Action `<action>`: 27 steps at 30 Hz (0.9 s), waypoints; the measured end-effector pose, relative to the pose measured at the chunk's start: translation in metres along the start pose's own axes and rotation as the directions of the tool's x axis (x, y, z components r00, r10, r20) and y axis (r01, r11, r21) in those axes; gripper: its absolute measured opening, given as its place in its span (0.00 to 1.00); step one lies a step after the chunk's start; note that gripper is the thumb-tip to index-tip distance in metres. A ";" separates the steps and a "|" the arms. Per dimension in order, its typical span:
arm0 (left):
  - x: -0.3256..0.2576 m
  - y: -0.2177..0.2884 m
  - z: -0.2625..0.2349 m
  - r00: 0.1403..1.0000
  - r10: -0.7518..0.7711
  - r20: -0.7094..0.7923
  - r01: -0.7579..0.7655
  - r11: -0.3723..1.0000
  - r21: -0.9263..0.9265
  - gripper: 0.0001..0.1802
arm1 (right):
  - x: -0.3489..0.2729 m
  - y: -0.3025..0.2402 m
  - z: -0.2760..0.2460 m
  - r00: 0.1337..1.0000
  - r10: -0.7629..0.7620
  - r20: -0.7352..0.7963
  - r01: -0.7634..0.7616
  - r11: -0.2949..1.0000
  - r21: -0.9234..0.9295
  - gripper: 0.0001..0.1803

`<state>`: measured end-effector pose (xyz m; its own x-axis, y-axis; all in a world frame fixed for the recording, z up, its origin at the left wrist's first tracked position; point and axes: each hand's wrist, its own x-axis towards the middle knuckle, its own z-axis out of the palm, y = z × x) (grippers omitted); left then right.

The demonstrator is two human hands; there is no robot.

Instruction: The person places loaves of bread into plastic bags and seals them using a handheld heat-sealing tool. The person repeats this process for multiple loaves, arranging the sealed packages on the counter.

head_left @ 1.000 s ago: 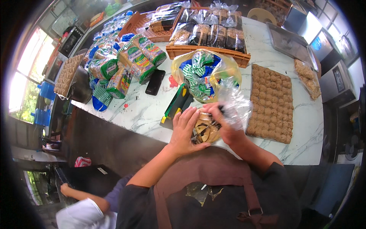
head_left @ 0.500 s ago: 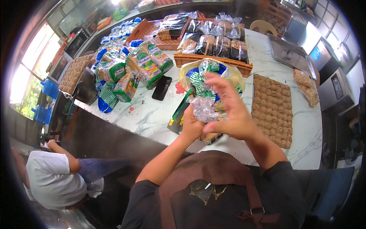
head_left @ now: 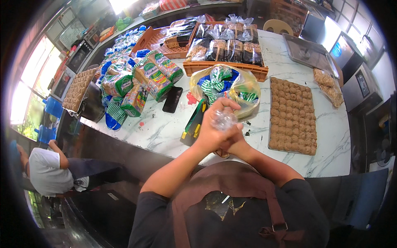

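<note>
Close in front of me, both hands are together at the gathered clear plastic top of a bag (head_left: pixel 223 120). My left hand (head_left: pixel 208 131) is closed around its left side. My right hand (head_left: pixel 236 139) is closed against it from the right, partly overlapping the left. Just a sliver of the bag's filled lower part shows beneath my wrists; what is inside is mostly hidden. Beside my left hand is a green and yellow tape dispenser (head_left: pixel 194 124). Beyond my hands sits a yellowish plastic bag (head_left: pixel 250 89) holding blue and green-striped wrappers (head_left: pixel 219 78).
Packaged loaves (head_left: pixel 151 76) and a black phone (head_left: pixel 172 99) lie to the left. An orange crate (head_left: pixel 248 72) of bagged dark loaves stands behind. On the right are a tray of brown rolls (head_left: pixel 292 118) and a metal tray (head_left: pixel 308 51). Another person (head_left: pixel 49 171) stands far left.
My right hand has come down from above the plastic and closed on the bag's top beside my left hand. The person at far left has shifted farther off.
</note>
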<state>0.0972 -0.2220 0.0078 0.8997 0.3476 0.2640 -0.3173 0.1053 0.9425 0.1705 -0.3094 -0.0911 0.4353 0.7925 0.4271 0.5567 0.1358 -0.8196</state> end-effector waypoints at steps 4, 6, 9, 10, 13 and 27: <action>0.004 0.007 -0.014 0.986 -0.097 -0.133 0.021 0.875 -0.483 0.21 | 0.007 -0.004 -0.004 0.998 0.033 0.045 -0.027 0.992 -0.122 0.16; 0.005 0.006 -0.020 0.977 -0.111 -0.184 -0.006 0.843 -0.538 0.18 | 0.010 -0.005 -0.005 0.986 0.054 0.156 -0.019 0.976 -0.217 0.14; 0.007 -0.002 -0.027 0.955 -0.119 -0.271 -0.045 0.847 -0.529 0.15 | 0.015 -0.006 -0.005 0.982 -0.003 0.188 0.034 0.986 -0.164 0.12; 0.007 -0.005 -0.030 0.954 -0.104 -0.280 -0.062 0.848 -0.526 0.15 | 0.016 -0.008 -0.004 0.982 0.009 0.191 0.026 0.983 -0.181 0.13; 0.008 0.001 -0.044 0.954 -0.033 -0.298 -0.121 0.867 -0.483 0.15 | 0.020 -0.011 -0.002 0.974 0.025 0.223 0.029 0.971 -0.238 0.15; -0.036 0.043 -0.057 0.840 -0.042 0.541 -0.513 -0.382 0.768 0.21 | 0.030 -0.001 0.002 0.933 -0.096 0.347 0.213 0.925 -0.316 0.18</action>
<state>0.0335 -0.1768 0.0274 0.9314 -0.2160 0.2931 -0.1104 -0.9347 -0.3379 0.1815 -0.2848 -0.0779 0.1068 0.9328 0.3443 0.8310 0.1064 -0.5460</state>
